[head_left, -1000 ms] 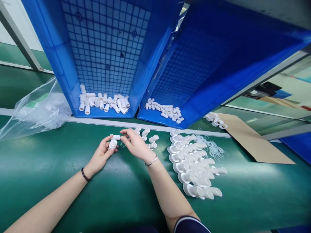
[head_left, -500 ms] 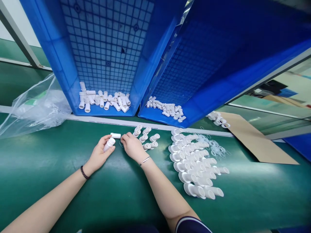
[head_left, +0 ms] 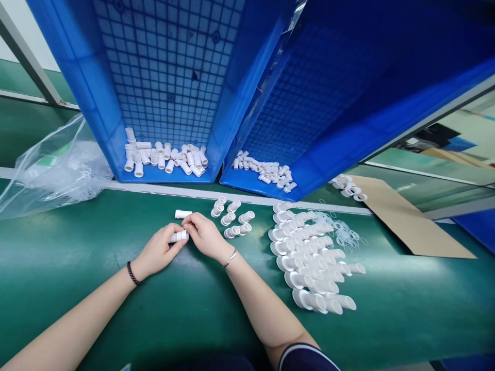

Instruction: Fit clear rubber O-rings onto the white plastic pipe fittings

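Observation:
My left hand (head_left: 158, 250) is closed around a short white plastic pipe fitting (head_left: 178, 236), which lies nearly level with its collared end to the right. My right hand (head_left: 204, 234) has its fingertips pinched together at that collared end; whatever they hold is too small or hidden to make out. Just beyond both hands, a second white fitting (head_left: 183, 214) lies on its side on the green tabletop (head_left: 216, 319). Several white fittings (head_left: 228, 219) stand upright to the right of my right hand.
Rows of longer flanged white tubes (head_left: 309, 257) stand to the right, beside a pile of thin clear rings (head_left: 344, 234). Two blue crates (head_left: 166, 178) with loose white fittings lie tipped along the back. A plastic bag (head_left: 65, 170) sits left, a cardboard sheet (head_left: 417, 221) right.
My left hand has turned the fitting from tilted upward to nearly level. My right hand has shifted left to meet its end; the clear ring by its fingertips no longer shows on the table.

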Action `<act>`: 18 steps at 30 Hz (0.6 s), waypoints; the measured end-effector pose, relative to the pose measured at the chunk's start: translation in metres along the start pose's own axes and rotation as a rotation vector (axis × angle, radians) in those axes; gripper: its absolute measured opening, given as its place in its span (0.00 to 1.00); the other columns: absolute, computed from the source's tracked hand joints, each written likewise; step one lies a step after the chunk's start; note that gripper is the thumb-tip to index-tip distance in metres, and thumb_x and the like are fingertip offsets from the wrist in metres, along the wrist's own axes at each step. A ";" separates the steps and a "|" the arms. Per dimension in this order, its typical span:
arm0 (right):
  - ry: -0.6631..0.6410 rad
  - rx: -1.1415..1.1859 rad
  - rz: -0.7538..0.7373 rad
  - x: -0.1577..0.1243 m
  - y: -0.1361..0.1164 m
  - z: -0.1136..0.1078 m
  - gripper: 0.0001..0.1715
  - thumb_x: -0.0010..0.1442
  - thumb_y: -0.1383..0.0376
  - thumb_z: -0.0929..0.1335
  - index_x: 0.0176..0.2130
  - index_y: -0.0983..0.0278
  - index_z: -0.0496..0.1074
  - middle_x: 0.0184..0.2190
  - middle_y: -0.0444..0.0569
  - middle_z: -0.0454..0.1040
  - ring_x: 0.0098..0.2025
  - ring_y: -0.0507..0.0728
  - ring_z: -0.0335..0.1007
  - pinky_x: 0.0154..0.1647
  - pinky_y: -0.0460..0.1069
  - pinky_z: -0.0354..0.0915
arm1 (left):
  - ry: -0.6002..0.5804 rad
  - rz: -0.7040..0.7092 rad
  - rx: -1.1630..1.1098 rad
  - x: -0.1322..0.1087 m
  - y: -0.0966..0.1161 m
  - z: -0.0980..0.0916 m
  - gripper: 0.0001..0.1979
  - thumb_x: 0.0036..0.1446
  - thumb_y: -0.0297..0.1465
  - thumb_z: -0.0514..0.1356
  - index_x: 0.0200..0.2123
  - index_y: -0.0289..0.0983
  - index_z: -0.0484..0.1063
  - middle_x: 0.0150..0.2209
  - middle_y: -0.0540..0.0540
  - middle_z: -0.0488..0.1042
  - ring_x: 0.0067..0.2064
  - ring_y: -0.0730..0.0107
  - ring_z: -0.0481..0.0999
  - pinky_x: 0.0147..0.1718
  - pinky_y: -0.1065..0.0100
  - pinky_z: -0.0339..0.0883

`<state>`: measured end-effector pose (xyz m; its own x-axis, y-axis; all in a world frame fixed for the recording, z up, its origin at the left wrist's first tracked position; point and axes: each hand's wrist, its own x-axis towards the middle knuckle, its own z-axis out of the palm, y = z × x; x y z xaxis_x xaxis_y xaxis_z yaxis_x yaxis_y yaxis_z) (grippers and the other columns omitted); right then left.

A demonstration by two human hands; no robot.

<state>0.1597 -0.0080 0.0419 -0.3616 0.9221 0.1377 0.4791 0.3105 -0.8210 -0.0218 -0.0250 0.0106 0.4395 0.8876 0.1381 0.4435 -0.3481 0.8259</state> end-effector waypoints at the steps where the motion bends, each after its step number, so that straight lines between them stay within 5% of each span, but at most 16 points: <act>1: -0.032 0.142 0.054 0.001 0.004 0.000 0.05 0.65 0.66 0.62 0.36 0.63 0.67 0.33 0.44 0.69 0.34 0.51 0.66 0.38 0.47 0.63 | 0.027 0.036 -0.012 -0.001 0.000 0.000 0.11 0.61 0.38 0.56 0.43 0.39 0.67 0.42 0.43 0.74 0.42 0.61 0.73 0.42 0.62 0.64; 6: -0.115 0.707 0.273 0.005 0.010 0.008 0.19 0.59 0.50 0.67 0.37 0.63 0.65 0.27 0.40 0.66 0.23 0.47 0.60 0.25 0.44 0.60 | 0.257 -0.029 -0.281 -0.001 0.004 0.009 0.14 0.61 0.37 0.56 0.48 0.38 0.66 0.44 0.43 0.72 0.43 0.64 0.72 0.43 0.64 0.64; 11: 0.004 0.575 0.196 0.003 0.003 0.019 0.17 0.60 0.53 0.67 0.40 0.64 0.68 0.30 0.43 0.68 0.30 0.50 0.65 0.31 0.46 0.65 | 0.346 -0.244 -0.720 0.002 0.010 0.020 0.15 0.61 0.42 0.56 0.45 0.38 0.65 0.29 0.50 0.68 0.30 0.72 0.67 0.31 0.69 0.63; 18: 0.085 0.367 0.131 0.002 0.007 0.021 0.08 0.63 0.63 0.65 0.40 0.63 0.71 0.37 0.46 0.70 0.36 0.51 0.69 0.43 0.50 0.67 | 0.316 -0.400 -1.163 0.008 0.021 0.018 0.16 0.55 0.41 0.63 0.40 0.37 0.66 0.25 0.51 0.68 0.27 0.74 0.67 0.26 0.72 0.63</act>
<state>0.1455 -0.0087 0.0252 -0.2413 0.9691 0.0516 0.1932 0.1001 -0.9760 0.0046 -0.0306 0.0193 0.1575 0.9580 -0.2398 -0.5138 0.2869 0.8085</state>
